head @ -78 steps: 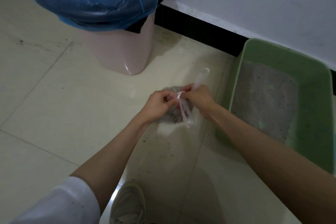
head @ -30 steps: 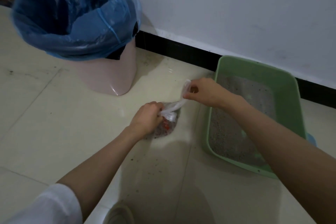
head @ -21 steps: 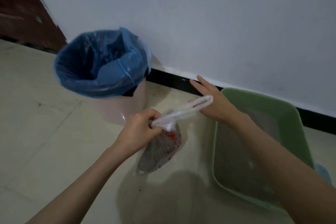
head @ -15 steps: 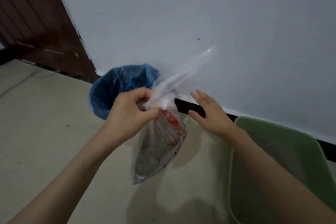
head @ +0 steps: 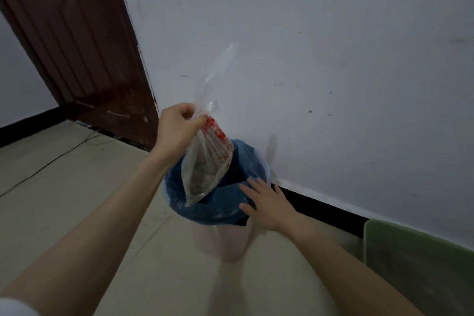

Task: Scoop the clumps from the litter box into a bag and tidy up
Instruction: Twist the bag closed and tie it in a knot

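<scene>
Bag [head: 207,161] of litter pinched in left hand [head: 177,128] grip above blue-lined bin [head: 205,209], right hand [head: 266,202] spread wide

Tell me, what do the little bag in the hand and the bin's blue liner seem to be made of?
The small bag looks like thin clear plastic film: grey litter shows through, red print on it. The blue liner seems a thin, glossy plastic film too, crinkled and folded over the rim of the pale pink bin, probably smooth plastic.

knotted clear bag [head: 205,169], hanging over bin [head: 220,215]
</scene>
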Available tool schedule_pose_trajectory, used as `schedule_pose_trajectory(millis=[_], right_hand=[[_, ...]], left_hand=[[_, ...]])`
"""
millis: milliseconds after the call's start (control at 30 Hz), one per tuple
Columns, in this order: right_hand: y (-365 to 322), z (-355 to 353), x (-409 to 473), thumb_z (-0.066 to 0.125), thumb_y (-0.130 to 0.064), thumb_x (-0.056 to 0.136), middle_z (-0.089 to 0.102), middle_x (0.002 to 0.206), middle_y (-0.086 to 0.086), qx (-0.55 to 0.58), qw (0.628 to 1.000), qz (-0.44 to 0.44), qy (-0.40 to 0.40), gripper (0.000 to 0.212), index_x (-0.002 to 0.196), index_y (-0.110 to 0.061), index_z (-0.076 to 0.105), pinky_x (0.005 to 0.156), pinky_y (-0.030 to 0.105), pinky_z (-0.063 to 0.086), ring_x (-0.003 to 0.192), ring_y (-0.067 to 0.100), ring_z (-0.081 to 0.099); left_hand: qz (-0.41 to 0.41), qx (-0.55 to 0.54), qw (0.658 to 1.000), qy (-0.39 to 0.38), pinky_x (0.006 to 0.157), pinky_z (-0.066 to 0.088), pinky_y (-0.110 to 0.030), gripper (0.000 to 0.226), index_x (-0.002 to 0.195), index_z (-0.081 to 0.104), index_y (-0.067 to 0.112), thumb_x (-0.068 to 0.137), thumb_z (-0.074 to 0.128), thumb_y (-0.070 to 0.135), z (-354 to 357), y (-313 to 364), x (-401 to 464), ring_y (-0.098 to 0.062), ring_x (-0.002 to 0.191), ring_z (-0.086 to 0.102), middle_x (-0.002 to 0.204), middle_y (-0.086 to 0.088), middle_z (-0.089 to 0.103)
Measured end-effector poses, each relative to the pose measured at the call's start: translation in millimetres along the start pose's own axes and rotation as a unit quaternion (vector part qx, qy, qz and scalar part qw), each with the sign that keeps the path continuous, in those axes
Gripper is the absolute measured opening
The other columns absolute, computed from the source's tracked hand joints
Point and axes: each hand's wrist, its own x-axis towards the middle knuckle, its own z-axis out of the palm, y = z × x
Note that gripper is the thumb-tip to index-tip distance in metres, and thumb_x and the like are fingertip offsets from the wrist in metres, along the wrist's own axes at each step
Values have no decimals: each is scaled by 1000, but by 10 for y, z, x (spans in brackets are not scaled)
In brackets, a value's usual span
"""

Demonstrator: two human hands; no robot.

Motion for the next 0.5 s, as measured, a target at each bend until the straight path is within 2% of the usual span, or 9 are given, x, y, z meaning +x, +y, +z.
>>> schedule_pose_trajectory(millis=[167, 267, 367, 433, 500], right_hand=[[67, 155, -22, 21, -52, 98, -7, 159, -7, -3, 1000, 16, -16, 58, 150, -32, 4, 118, 47, -3, 145, 12, -15], [63, 163, -41, 19, -52, 98, -10, 158, -9, -1, 1000, 12, -16, 57, 150, -33, 4, 119, 47, -5, 144, 11, -18], [64, 193, -43, 17, -52, 98, -12, 158, -10, 7, 1000, 17, -17, 56, 149, -35, 3, 119, 46, -7, 143, 10, -21], [64, 209, -33, 15, -54, 97, -12, 158, -10, 9, 1000, 20, -14, 57, 149, -35, 4, 118, 45, -7, 143, 9, -21], [53, 219, -26, 3, -64, 87, -11, 158, -11, 11, 1000, 18, -4, 69, 149, -34, 6, 117, 44, -7, 143, 9, -21]], left_hand=[[-67, 57, 996, -34, 62, 48, -31, 27, 56, 55, 19, 79, 70, 19, 262, -507, 66, -16, 59, 56, 56, 2, 55], [-111, 92, 988, -53, 59, 45, -26, 31, 54, 53, 14, 80, 69, 17, 386, -784, 42, -18, 58, 58, 57, -5, 58], [-147, 93, 984, -44, 61, 46, -30, 20, 69, 65, 2, 82, 67, 17, 461, -1024, 12, -19, 59, 59, 71, -15, 66], [-145, 129, 977, -92, 58, 45, -30, 25, 64, 65, 5, 81, 68, 22, 521, -1154, -7, -19, 59, 58, 67, -13, 66], [-136, 205, 956, -160, 50, 39, -28, 35, 53, 56, 15, 80, 69, 31, 589, -1259, -64, -17, 55, 53, 56, -4, 58]])
